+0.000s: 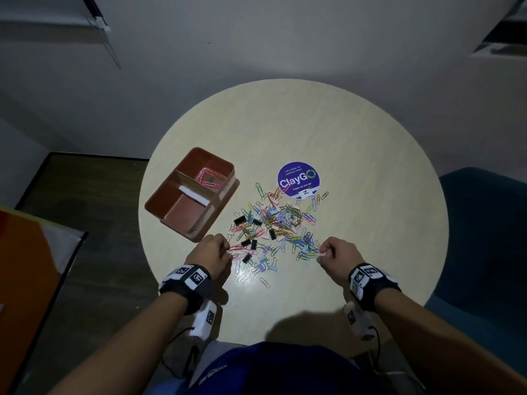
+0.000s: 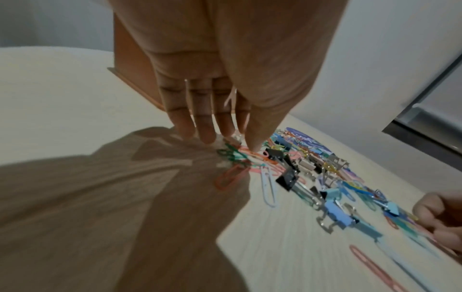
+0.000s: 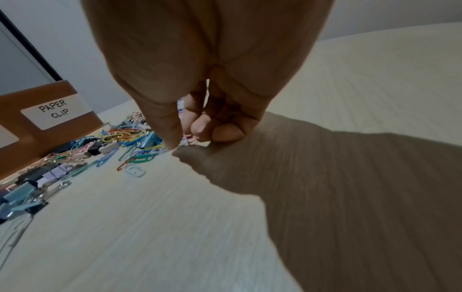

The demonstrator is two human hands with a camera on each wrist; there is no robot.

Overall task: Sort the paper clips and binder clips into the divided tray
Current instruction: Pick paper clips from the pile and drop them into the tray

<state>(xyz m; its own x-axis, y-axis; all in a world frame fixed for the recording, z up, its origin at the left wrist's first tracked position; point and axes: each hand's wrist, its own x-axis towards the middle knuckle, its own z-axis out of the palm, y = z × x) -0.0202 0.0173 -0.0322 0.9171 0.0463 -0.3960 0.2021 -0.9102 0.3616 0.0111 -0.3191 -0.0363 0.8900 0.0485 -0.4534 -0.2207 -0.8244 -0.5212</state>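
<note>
A pile of coloured paper clips and binder clips (image 1: 273,223) lies mid-table. The brown divided tray (image 1: 159,208) stands to its left; the far compartment holds a few pink paper clips (image 1: 206,178) and carries a "PAPER CLIP" label (image 3: 53,111). My left hand (image 1: 228,250) is at the pile's left edge, thumb and fingertips (image 2: 255,146) closed down onto a pink paper clip (image 2: 260,157) among green ones. At the pile's near right edge my right hand (image 1: 320,253) has its fingers curled, pinching a pink paper clip (image 3: 190,139) against the thumb just above the table.
A purple ClayGO sticker (image 1: 298,180) lies beyond the pile. One loose pink paper clip (image 1: 264,282) sits nearer me. A blue chair (image 1: 484,238) stands right of the round table (image 1: 356,143), an orange object (image 1: 25,266) to the left.
</note>
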